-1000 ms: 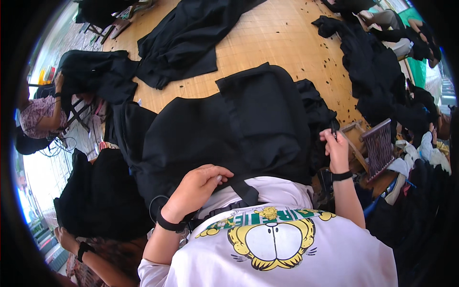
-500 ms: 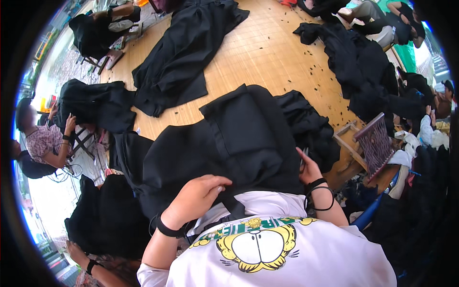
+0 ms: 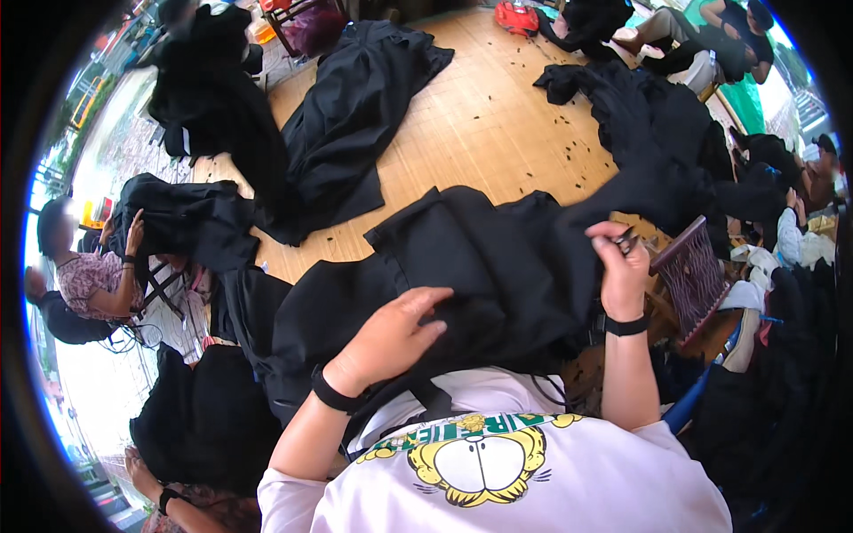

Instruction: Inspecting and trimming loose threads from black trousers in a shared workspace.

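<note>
Under the fingers: a black garment is lying bunched across the person's lap and spilling forward onto the wooden floor.
Left hand: the left hand is resting palm-down on the near fold of the garment, fingers loosely spread and flat on the cloth, gripping nothing.
Right hand: the right hand is lifting the garment's right edge, fingers pressed together and pinching the cloth; a small dark tool seems to be poking out beside the fingertips, too small to be sure of.
Step in hand: judging by this, the person is holding the garment down with one hand while working along an edge with the other, likely checking or trimming it.
Next move: it would call for keeping the pinched edge taut and sliding the flat hand along to feed fresh cloth toward the right fingers.
Beyond the fingers: dark scraps are dotting the floor.
Right of the fingers: a woven basket is tilting just beside the right hand.
Count: two hands at work, one garment held, about four other black garments or heaps on the floor, one basket, several other people sitting around the edges.
</note>
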A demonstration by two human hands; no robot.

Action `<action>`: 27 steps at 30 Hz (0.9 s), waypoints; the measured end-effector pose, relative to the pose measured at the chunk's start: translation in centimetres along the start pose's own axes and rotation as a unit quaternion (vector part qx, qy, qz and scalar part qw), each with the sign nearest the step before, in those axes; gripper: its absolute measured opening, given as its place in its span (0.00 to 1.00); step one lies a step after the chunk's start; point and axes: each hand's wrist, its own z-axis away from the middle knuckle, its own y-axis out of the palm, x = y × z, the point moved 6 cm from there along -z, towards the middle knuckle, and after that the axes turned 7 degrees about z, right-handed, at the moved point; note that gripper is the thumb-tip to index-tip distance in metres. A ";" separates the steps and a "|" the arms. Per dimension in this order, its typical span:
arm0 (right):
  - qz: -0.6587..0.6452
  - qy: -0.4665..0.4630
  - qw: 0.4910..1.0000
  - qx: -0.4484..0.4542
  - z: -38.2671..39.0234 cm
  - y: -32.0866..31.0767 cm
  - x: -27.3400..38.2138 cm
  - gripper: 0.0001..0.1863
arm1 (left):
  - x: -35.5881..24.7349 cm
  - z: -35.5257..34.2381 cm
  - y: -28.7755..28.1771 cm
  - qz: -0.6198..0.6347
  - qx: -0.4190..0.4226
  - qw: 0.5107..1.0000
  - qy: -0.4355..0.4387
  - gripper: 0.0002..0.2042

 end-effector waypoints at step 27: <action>0.274 -0.117 0.898 0.323 0.5 11.3 5.1 0.20 | 6.5 6.3 -0.6 0.486 -0.072 0.848 -0.200 0.28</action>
